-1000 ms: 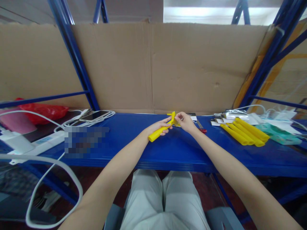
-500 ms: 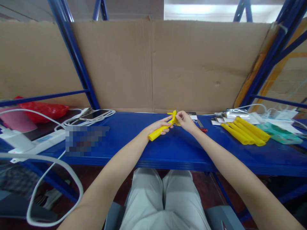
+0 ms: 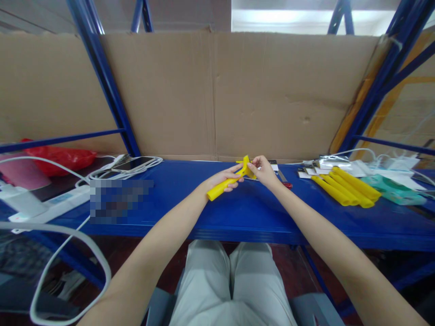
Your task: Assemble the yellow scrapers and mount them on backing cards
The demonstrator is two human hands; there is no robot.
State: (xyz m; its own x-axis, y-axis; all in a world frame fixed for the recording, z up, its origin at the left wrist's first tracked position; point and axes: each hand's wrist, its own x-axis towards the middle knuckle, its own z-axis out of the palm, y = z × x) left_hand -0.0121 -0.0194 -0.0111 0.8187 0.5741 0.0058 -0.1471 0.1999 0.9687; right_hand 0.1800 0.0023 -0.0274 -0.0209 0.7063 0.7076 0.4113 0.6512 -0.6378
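A yellow tube [image 3: 219, 189] slants over the table, its near end round and its far end split into spread flaps. My left hand [image 3: 227, 177] wraps around its middle, fingers closed on it. At the far end, my right hand [image 3: 261, 170] pinches one of the flaps between thumb and fingers. Partly behind my right wrist lies a tool with a red handle [image 3: 287, 184] and a metal blade. Several more yellow tubes [image 3: 355, 188] lie side by side on the table to the right.
A blue table [image 3: 244, 222] runs beneath, with a cardboard wall [image 3: 163, 95] behind. A phone [image 3: 132, 164], coiled white cable [image 3: 158, 160], power strip [image 3: 68, 201] and red plastic bag [image 3: 68, 159] are at the left. A green plastic packet [image 3: 394, 190] lies at the right.
The view has shifted slightly. Both hands keep hold of the yellow tube, and the flaps at its far end look a little wider spread near my right fingers.
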